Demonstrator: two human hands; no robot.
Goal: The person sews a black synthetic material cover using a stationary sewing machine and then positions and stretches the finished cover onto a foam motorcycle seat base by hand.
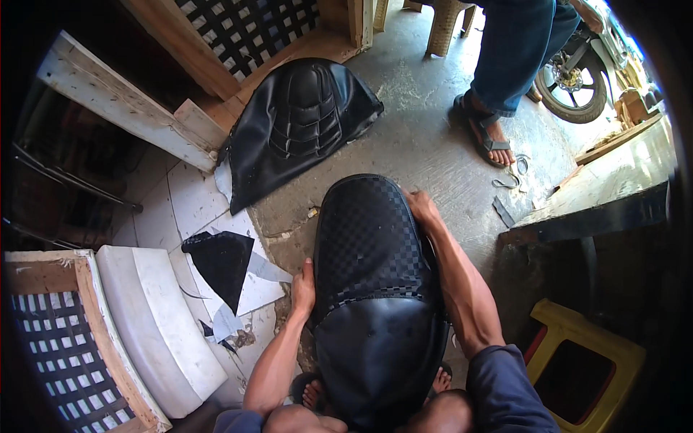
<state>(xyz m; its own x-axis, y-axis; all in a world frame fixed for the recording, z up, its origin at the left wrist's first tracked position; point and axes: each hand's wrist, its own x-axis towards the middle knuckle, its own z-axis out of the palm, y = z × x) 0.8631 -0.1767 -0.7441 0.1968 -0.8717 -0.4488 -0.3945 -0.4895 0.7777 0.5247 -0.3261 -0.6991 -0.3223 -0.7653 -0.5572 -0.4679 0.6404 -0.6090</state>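
A long black motorcycle seat (372, 238) lies lengthwise in front of me, its near end between my knees. Its far part has a checkered cover; the near part is smooth. My left hand (303, 292) grips the left edge, thumb up along the side and the other fingers mostly hidden. Farther along, my right hand (422, 209) is closed around the right edge near the rounded far end, its fingertips out of sight beneath the rim. Beyond the seat, a loose black seat cover (307, 108) with a ribbed, padded pattern rests on the floor.
Black scraps (224, 263) lie on white tiles at left, beside a pale foam block (155, 325) and a woven-strap wooden frame (86, 325). A yellow plastic stool (552, 317) stands at lower right. Another person's sandaled foot (491, 137) and a motorcycle wheel (577, 90) are at far right.
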